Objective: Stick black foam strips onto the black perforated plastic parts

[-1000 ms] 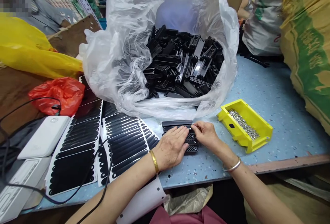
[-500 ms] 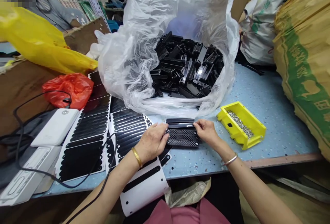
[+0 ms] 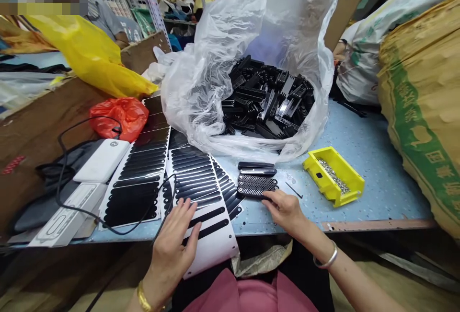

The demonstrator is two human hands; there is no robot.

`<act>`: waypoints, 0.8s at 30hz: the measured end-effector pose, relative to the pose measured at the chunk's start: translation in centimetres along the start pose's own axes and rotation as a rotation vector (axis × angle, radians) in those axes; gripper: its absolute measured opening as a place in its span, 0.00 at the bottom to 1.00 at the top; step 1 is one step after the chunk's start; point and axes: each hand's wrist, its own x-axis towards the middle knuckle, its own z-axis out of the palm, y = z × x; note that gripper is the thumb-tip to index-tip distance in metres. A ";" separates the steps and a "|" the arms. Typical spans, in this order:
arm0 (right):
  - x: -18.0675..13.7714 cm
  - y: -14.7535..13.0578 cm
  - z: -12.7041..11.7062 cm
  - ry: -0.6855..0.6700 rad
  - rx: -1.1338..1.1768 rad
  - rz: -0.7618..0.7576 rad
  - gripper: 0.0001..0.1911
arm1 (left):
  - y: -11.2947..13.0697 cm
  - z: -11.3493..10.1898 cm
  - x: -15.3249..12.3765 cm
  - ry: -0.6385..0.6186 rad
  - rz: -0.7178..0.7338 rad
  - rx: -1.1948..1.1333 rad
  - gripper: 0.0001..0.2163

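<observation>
Several black elongated pieces [image 3: 257,179] lie side by side in a small row on the table; the nearer ones have a mesh-like pattern and small round ends, the farther ones are smooth. My right hand [image 3: 287,212] has its thumb and fingers pinched at the near right corner of the row, on the nearest patterned piece [image 3: 251,193]. To the left, my left hand [image 3: 174,237] is open and holds nothing, fingers stretched over a white sheet of black adhesive strips [image 3: 212,245]. Two strips sit near its lower part, beside bare white backing.
A clear plastic bag [image 3: 201,110] full of black pieces [image 3: 269,96] stands behind. At right are a yellow bin [image 3: 350,173] of small metal parts and a large brown sack [image 3: 424,110]. Further left lie a white power bank [image 3: 102,161], its cable and a red bag [image 3: 120,118].
My left hand has let go of the row and moved left and nearer, opening over the strip sheet. My right hand has shifted from the smooth pieces to the row's near corner.
</observation>
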 end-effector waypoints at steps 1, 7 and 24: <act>0.1 -0.3 0.5 -0.010 -0.029 -0.027 0.12 | -0.3 -0.4 -0.5 0.020 -0.016 0.031 0.24; 2.3 0.5 1.9 -0.044 -0.221 0.009 0.14 | -1.3 -3.2 -3.3 0.082 -0.279 0.207 0.15; 0.1 -7.4 1.7 -0.422 0.863 0.750 0.23 | 4.2 -2.4 -5.7 -0.159 -1.449 -1.532 0.18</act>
